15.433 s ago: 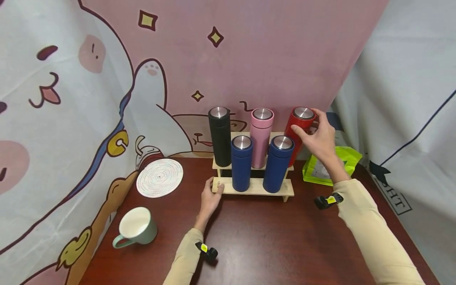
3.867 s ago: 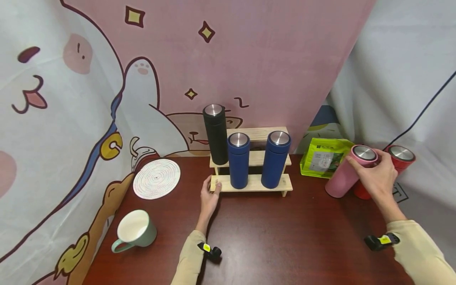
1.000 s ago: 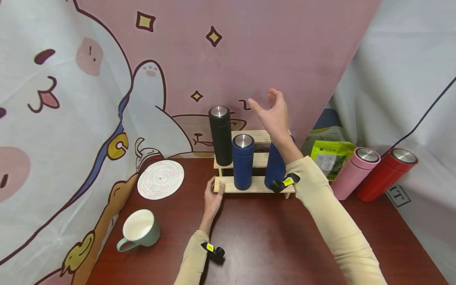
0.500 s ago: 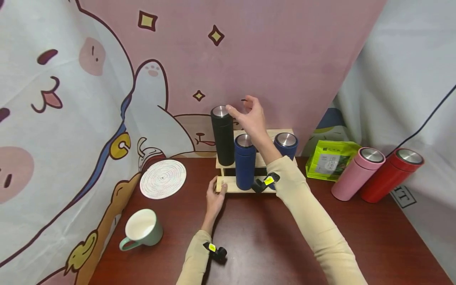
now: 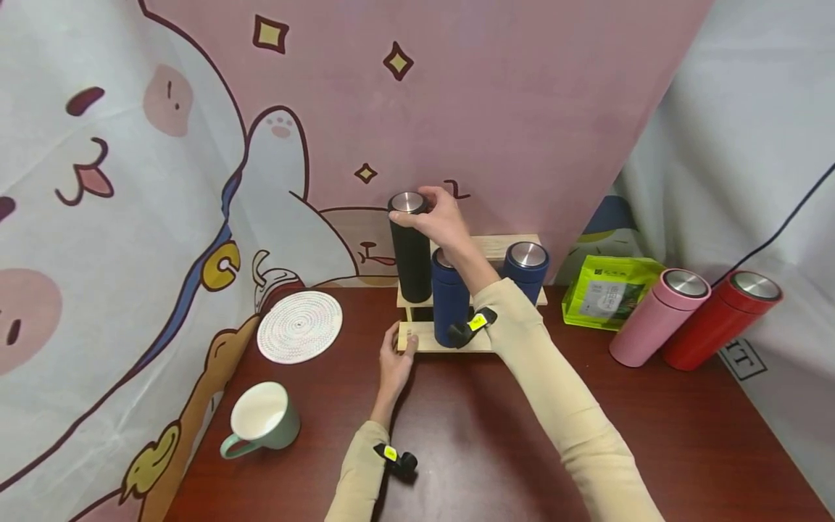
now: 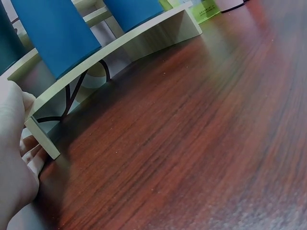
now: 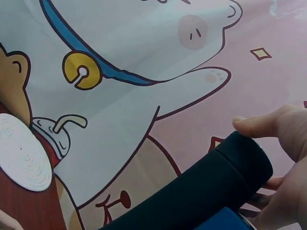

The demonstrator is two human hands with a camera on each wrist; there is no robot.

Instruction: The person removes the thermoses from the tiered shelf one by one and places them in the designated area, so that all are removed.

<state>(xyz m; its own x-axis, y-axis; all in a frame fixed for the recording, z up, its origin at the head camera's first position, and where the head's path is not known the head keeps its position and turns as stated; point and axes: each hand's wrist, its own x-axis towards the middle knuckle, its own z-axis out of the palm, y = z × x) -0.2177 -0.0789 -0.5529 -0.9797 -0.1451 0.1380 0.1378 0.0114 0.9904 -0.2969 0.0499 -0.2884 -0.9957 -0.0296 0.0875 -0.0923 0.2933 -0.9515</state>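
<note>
No longer hovering, the right hand (image 5: 442, 219) now curls its fingers round the top of the black flask (image 5: 412, 267) at eleven o'clock on the wooden rack (image 5: 417, 339), seemingly bringing it under control, while the left hand (image 5: 394, 368) grips the eight o'clock end.

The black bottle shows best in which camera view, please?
The head view: the black bottle shows from top to base, partly behind the right hand. Right wrist view crops its base; left wrist shows only its lower part.
</note>
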